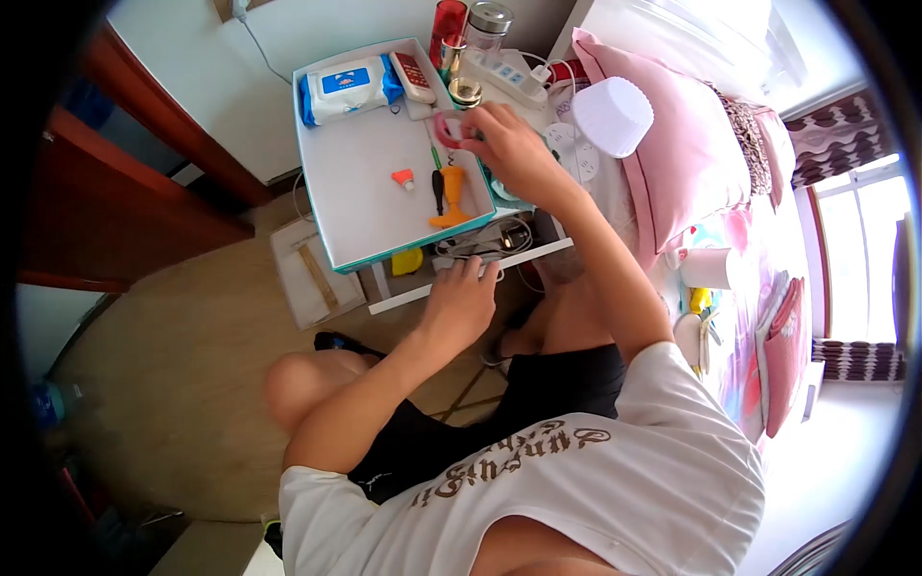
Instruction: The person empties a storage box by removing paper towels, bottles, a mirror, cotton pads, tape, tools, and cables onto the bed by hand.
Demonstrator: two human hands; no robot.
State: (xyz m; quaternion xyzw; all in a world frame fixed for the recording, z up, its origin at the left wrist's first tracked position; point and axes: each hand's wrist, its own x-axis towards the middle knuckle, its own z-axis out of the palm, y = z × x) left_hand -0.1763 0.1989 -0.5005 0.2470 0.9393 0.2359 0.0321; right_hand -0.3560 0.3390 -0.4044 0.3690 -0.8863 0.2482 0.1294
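Observation:
My right hand (514,149) is closed on a pink ring-shaped thing (446,129) above the right side of a white box (355,211) with a teal rim. My left hand (461,302) has its fingers hooked over the front of a pulled-out drawer (403,299). A pack of wet wipes (348,84) and a red-and-white handset with buttons (413,77) lie at the box's far end. Nearer me in the box are a small orange-capped piece (403,180), a black-handled screwdriver (438,192) and an orange tool (449,197).
Inside the drawer are coiled cables (495,238) and a yellow item (407,261). Behind the box stand a red bottle (448,29), a glass jar (488,29) and a power strip (509,77). A white lamp shade (613,115) and pink pillow (682,154) are at right.

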